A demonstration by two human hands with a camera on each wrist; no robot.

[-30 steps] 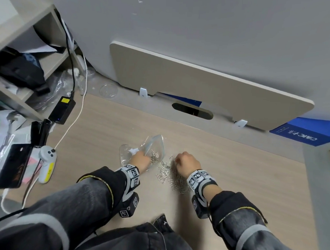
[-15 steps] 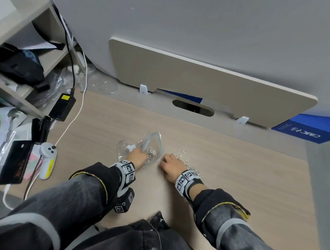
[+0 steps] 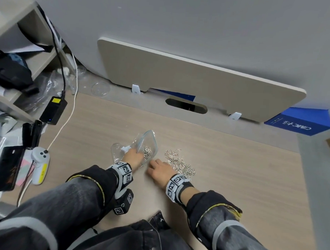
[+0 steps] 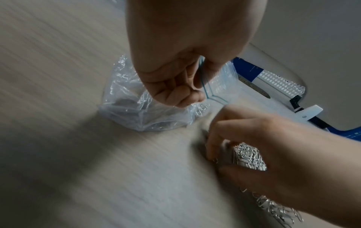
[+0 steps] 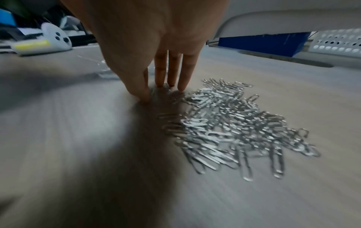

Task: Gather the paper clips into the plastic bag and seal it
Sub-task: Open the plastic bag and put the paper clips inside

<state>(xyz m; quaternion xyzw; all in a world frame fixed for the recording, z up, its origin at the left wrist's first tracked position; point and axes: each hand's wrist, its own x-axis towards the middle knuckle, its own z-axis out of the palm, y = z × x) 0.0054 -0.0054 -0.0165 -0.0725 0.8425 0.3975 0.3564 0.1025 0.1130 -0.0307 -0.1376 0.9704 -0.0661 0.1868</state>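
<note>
Clips (image 3: 180, 164) lie heaped on the surface (image 3: 234, 176), touching the right hand (image 3: 159, 171), whose straight fingers (image 5: 170, 72) press down at the heap's left edge. Just left, the left hand (image 3: 132, 157) pinches the rim of the bag (image 3: 149, 143) (mouth gaping, some clips inside). Farther left sits a white controller (image 3: 39, 163).
</note>
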